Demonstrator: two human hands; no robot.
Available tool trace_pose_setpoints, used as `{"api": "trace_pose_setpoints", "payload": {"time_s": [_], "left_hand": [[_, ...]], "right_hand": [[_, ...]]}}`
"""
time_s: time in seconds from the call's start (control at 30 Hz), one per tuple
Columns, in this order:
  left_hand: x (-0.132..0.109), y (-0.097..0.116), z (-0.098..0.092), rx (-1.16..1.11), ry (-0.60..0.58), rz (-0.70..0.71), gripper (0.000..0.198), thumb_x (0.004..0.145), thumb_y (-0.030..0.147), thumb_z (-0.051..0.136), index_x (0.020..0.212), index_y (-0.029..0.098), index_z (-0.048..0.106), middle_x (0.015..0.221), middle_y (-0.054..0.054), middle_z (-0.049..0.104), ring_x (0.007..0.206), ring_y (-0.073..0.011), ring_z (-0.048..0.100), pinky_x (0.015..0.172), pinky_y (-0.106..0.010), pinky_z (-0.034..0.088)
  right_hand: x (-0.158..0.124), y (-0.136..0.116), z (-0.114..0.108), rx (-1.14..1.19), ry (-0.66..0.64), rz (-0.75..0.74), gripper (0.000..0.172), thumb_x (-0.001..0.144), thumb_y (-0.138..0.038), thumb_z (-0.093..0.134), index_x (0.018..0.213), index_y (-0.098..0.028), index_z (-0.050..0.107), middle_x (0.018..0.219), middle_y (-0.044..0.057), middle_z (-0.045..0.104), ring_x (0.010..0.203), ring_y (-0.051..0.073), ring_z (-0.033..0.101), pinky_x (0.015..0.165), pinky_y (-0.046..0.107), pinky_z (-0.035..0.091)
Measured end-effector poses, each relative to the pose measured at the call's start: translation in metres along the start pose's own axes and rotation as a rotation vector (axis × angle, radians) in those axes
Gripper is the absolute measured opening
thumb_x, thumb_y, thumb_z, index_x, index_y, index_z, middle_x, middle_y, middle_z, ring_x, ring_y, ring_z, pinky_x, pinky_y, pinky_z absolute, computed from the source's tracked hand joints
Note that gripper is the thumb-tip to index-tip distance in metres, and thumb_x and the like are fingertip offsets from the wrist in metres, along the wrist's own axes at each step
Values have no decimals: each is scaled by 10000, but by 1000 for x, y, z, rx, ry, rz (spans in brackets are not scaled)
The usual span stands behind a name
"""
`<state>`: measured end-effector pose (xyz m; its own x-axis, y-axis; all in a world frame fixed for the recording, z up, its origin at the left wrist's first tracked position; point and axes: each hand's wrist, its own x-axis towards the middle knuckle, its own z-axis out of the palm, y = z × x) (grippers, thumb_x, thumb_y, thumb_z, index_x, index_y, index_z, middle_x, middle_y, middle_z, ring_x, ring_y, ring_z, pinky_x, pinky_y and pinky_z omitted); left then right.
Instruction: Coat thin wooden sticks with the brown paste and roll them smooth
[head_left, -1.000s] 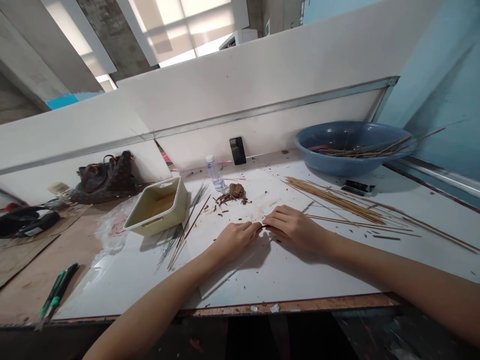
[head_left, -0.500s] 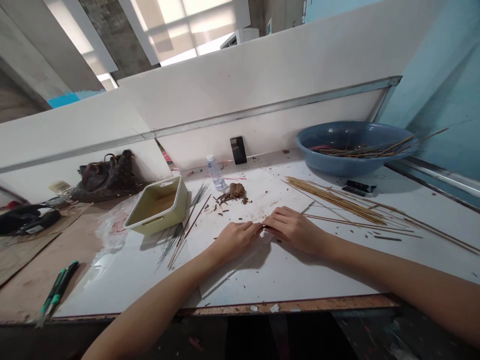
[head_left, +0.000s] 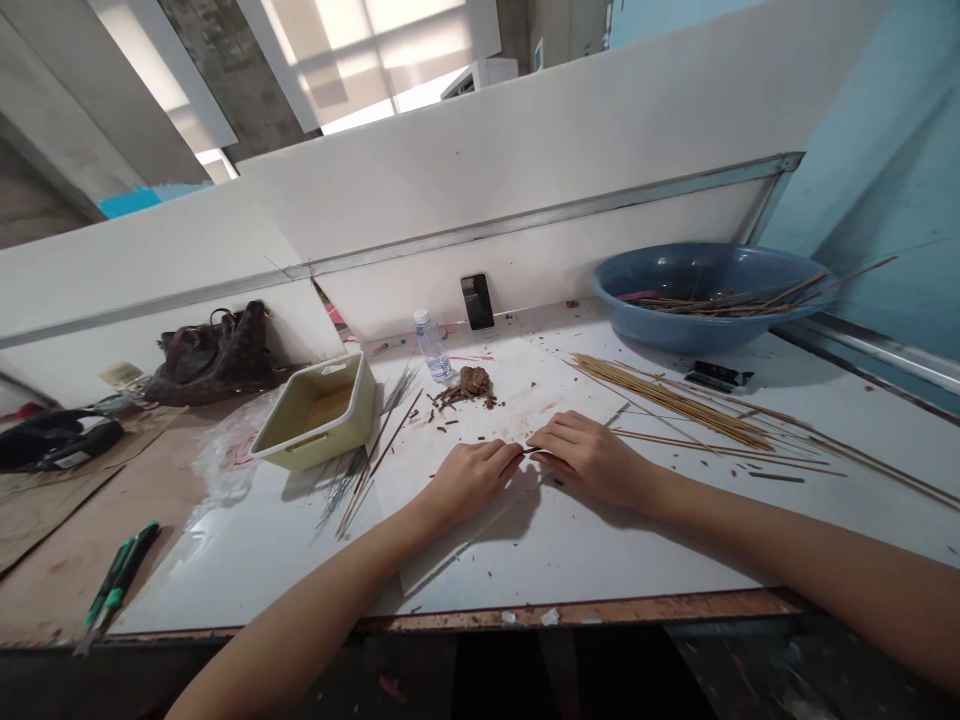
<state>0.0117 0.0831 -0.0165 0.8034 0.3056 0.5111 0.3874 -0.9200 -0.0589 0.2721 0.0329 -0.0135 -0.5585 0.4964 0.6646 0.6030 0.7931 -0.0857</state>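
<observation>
Between my fingertips runs a thin brown stick [head_left: 530, 451], of which only a short stretch shows. My left hand [head_left: 474, 473] pinches its left end, fingers closed and pointing right. On the other side, my right hand [head_left: 583, 452] has its fingers curled over the stick, hiding most of it. Both hands are low over a white board [head_left: 450, 545] on the table. Beyond them sits a brown clay-like lump [head_left: 475, 381] with small brown pieces scattered around it.
A clear bottle [head_left: 432, 348] and a phone [head_left: 478, 301] stand behind the lump. A yellow-green bin [head_left: 315, 450], wires, a handbag [head_left: 210, 355] and green-black tools [head_left: 120, 578] are leftward. To the right are a bundle of tan sticks [head_left: 675, 402] and a blue basin [head_left: 690, 325] holding sticks.
My hands have drawn very slightly apart, so a little more of the stick shows between them. Everything else looks the same.
</observation>
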Motion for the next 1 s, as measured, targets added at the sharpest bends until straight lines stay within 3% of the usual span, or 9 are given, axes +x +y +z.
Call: {"api": "trace_pose_setpoints", "payload": {"time_s": [0.27, 0.47, 0.63, 0.87, 1.0], "left_hand": [[0, 1, -1, -2, -17, -15, 210, 1174, 247, 524, 1279, 180, 694, 952, -53, 807, 785, -196, 800, 632, -302, 613], [-1, -2, 0, 22, -14, -13, 196, 1151, 218, 531, 1207, 192, 717, 926, -52, 793, 758, -184, 783, 624, -292, 613], [-2, -1, 0, 22, -7, -8, 219, 1164, 246, 508, 1208, 196, 717, 899, -50, 782, 735, -177, 767, 618, -279, 601], [-2, -2, 0, 26, 9, 14, 217, 1148, 223, 514, 1223, 187, 714, 886, -48, 785, 720, -178, 766, 596, -282, 589], [-2, -2, 0, 34, -5, 21, 215, 1143, 224, 520, 1222, 194, 718, 889, -47, 787, 716, -174, 767, 593, -281, 589]], "right_hand": [[1, 0, -3, 18, 22, 35, 118, 1143, -193, 598, 1138, -192, 716, 962, 70, 781, 923, 265, 673, 862, 435, 539], [-1, 3, -1, 16, 20, 32, 106, 1129, -207, 631, 1182, -198, 722, 1014, 78, 799, 955, 274, 683, 886, 451, 555], [0, 2, -3, 12, 9, 28, 128, 1138, -190, 607, 1118, -192, 734, 944, 64, 786, 904, 260, 664, 852, 433, 550], [0, 3, -2, 19, 47, 2, 184, 1129, -213, 630, 1282, -190, 731, 1108, 102, 834, 985, 280, 713, 907, 473, 569], [-1, 4, -1, 29, 30, 11, 151, 1122, -200, 626, 1206, -197, 751, 1026, 87, 822, 942, 275, 700, 887, 465, 562]]}}
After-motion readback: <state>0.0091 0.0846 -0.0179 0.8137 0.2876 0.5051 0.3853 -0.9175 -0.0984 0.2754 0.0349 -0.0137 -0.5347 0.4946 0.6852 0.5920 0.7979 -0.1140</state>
